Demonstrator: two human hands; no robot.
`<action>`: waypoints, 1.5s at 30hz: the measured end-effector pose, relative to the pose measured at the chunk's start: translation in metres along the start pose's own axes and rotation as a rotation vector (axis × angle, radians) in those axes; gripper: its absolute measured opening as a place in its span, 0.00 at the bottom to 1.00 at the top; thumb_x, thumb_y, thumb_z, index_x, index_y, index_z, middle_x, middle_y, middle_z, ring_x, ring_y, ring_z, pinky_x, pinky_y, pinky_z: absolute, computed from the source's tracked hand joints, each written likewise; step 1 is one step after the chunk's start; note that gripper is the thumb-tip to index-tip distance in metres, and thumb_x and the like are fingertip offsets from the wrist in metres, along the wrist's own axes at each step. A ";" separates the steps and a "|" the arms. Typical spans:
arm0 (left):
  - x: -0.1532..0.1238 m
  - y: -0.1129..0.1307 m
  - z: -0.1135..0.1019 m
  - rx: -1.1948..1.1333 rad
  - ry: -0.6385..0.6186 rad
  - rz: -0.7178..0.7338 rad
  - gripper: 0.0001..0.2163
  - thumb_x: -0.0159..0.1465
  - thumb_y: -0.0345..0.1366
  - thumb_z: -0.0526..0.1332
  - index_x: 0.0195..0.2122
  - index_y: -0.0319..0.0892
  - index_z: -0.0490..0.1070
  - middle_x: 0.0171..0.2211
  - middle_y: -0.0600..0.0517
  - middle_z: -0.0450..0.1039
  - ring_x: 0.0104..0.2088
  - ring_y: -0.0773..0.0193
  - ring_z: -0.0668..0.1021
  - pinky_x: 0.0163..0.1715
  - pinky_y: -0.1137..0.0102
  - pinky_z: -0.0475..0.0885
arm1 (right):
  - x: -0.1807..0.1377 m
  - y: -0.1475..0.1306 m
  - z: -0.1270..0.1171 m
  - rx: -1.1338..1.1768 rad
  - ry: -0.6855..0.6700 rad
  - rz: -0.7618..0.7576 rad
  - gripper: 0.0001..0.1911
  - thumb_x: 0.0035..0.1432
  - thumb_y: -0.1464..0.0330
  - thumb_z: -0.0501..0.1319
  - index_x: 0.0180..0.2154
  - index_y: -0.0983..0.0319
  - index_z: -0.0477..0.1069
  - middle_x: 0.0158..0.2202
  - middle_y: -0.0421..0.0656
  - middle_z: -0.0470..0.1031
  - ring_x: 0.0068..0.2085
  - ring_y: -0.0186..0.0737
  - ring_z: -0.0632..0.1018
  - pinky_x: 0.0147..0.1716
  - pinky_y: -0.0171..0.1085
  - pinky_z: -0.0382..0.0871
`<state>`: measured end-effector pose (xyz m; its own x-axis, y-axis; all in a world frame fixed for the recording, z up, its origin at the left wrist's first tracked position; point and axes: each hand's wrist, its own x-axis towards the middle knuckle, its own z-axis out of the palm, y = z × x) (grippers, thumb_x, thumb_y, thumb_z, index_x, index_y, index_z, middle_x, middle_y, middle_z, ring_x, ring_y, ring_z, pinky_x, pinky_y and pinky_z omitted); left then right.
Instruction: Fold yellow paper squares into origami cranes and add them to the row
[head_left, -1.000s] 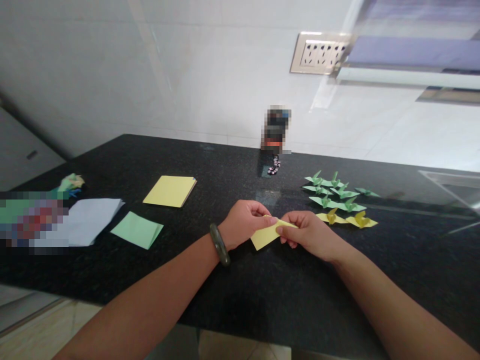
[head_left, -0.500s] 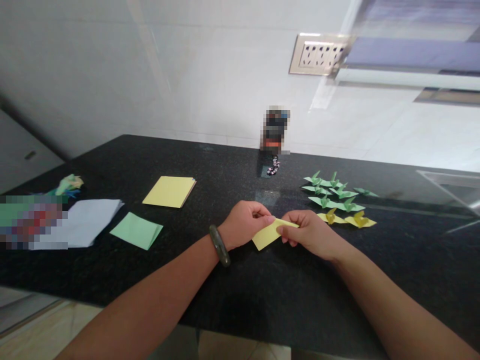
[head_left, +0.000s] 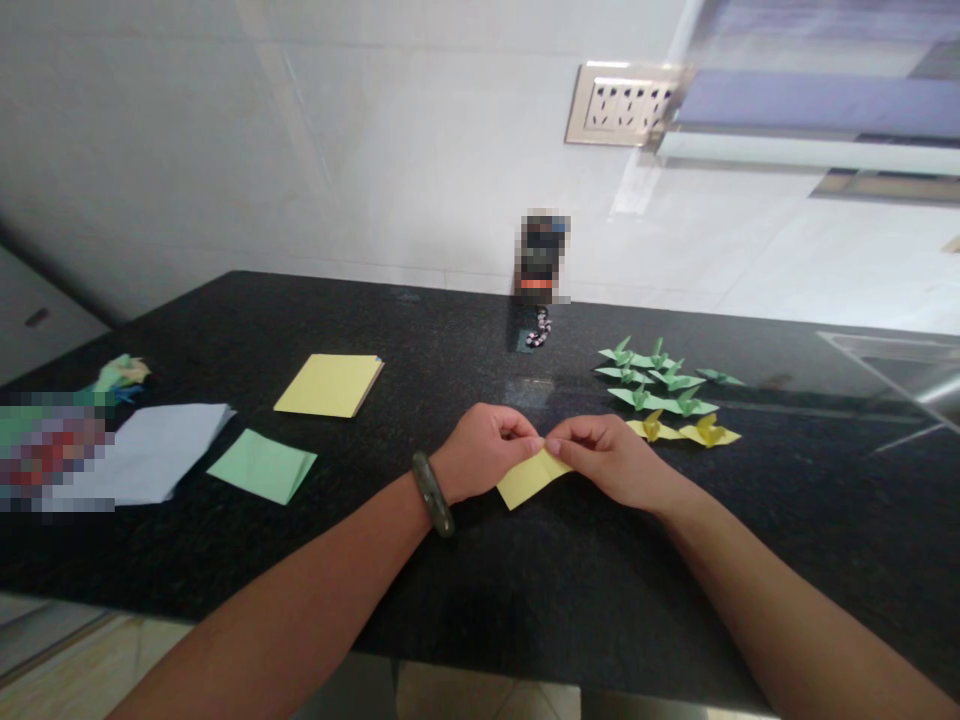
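Both hands meet over the black counter (head_left: 225,560) on a folded yellow paper (head_left: 525,480). My left hand (head_left: 484,450), with a dark bangle on its wrist, pinches the paper's top edge from the left. My right hand (head_left: 611,460) pinches the same edge from the right, fingertips almost touching the left ones. The paper hangs down below the fingers, just above the counter.
Several green and two yellow paper cranes (head_left: 664,390) lie behind my right hand. To the left are a yellow paper stack (head_left: 328,385), a green folded sheet (head_left: 262,466) and white sheets (head_left: 142,465). A blurred dark object (head_left: 541,258) stands at the wall.
My right hand's fingers have moved up and left along the paper's edge toward the left fingertips. The view has shifted slightly.
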<state>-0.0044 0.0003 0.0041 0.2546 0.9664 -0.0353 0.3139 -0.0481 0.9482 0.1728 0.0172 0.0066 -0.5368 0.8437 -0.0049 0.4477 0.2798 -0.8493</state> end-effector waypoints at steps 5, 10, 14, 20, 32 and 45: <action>0.001 0.000 -0.003 -0.035 0.050 -0.012 0.08 0.51 0.37 0.61 0.23 0.36 0.72 0.17 0.55 0.65 0.18 0.72 0.65 0.18 0.76 0.57 | -0.001 0.004 -0.012 -0.079 0.030 -0.024 0.10 0.51 0.67 0.56 0.23 0.65 0.71 0.19 0.38 0.67 0.22 0.30 0.66 0.22 0.30 0.58; 0.003 0.004 -0.009 -0.066 0.149 -0.024 0.08 0.51 0.37 0.61 0.22 0.36 0.72 0.19 0.55 0.67 0.19 0.72 0.66 0.19 0.76 0.59 | 0.001 0.006 -0.027 -0.010 0.131 0.024 0.09 0.47 0.70 0.56 0.20 0.65 0.70 0.20 0.40 0.72 0.24 0.32 0.69 0.25 0.31 0.63; 0.002 0.007 -0.007 -0.181 0.206 -0.048 0.08 0.50 0.37 0.62 0.23 0.36 0.71 0.19 0.55 0.68 0.19 0.72 0.67 0.20 0.75 0.59 | 0.002 0.003 -0.023 0.211 0.259 0.132 0.11 0.49 0.63 0.59 0.26 0.65 0.71 0.24 0.42 0.73 0.22 0.30 0.69 0.23 0.31 0.64; 0.001 0.003 0.002 -0.283 0.126 -0.064 0.08 0.51 0.37 0.62 0.24 0.36 0.71 0.21 0.54 0.70 0.21 0.71 0.69 0.22 0.75 0.62 | 0.004 0.004 -0.002 0.377 0.150 0.149 0.14 0.45 0.60 0.65 0.25 0.65 0.69 0.19 0.37 0.69 0.20 0.28 0.68 0.20 0.29 0.62; -0.004 0.007 0.012 -0.377 -0.123 -0.144 0.08 0.51 0.36 0.64 0.22 0.36 0.69 0.19 0.54 0.70 0.21 0.72 0.71 0.26 0.74 0.66 | 0.000 0.000 0.002 0.390 0.253 0.141 0.16 0.45 0.57 0.65 0.24 0.64 0.70 0.19 0.39 0.69 0.20 0.30 0.68 0.18 0.31 0.60; -0.002 0.006 0.005 -0.551 0.030 -0.108 0.08 0.49 0.35 0.64 0.28 0.36 0.74 0.21 0.54 0.71 0.21 0.72 0.70 0.24 0.74 0.65 | 0.002 0.001 -0.004 0.153 0.367 -0.270 0.03 0.48 0.68 0.63 0.26 0.61 0.73 0.30 0.42 0.70 0.33 0.36 0.71 0.33 0.37 0.65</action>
<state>0.0014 -0.0036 0.0088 0.2190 0.9656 -0.1403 -0.1891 0.1830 0.9648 0.1750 0.0206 0.0076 -0.3188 0.8639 0.3900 0.2014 0.4638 -0.8628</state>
